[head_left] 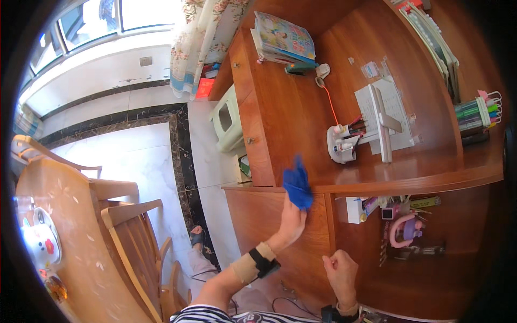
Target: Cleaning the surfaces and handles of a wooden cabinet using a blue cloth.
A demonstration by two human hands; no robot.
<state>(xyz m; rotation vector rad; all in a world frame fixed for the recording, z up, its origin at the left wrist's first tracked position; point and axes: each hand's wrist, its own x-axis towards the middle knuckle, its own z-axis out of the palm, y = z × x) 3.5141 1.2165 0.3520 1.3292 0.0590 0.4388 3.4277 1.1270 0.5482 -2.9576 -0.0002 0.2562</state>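
A blue cloth [297, 185] hangs bunched in my left hand [291, 222], whose fingers are closed round it at the near edge of the wooden desk [293, 124]. Part of the cloth reaches over the desktop. Lower and to the right, my right hand [341, 272] is curled into a loose fist in front of the open shelf, apart from everything, and I see nothing in it. On the desktop beyond the cloth stands a white desk lamp [383, 124] with a pen holder [341, 145] at its base. Under the lamp lie sheets of paper [397, 97].
Books [285, 37] are stacked at the desk's far left, beside an orange cable [330, 105]. A marker box [474, 116] stands at the right. Below, the shelf holds a pink-handled cup [404, 230]. A pale stool [227, 119], wooden chair [137, 237] and round table [70, 226] stand left.
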